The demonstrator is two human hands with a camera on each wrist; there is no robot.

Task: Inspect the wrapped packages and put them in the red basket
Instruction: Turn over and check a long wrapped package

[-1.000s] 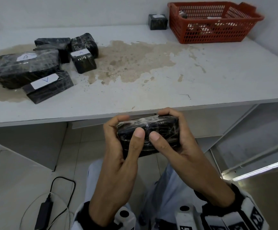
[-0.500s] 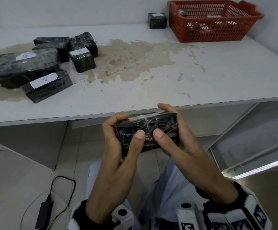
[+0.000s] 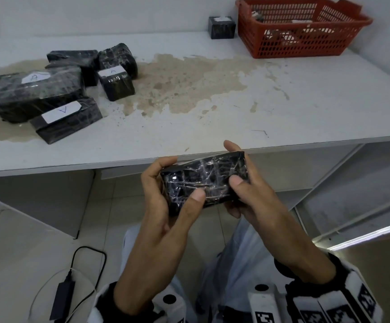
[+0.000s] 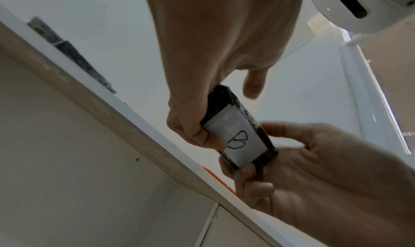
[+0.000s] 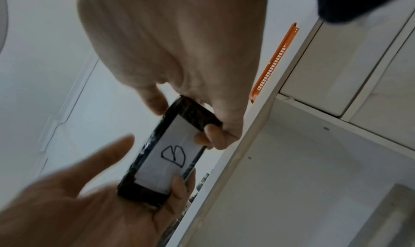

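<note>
Both hands, the left hand and the right hand, grip one black wrapped package by its ends, just in front of the bench edge. Its white label, marked "B", faces down. The red basket stands at the far right of the bench, well apart from the package.
</note>
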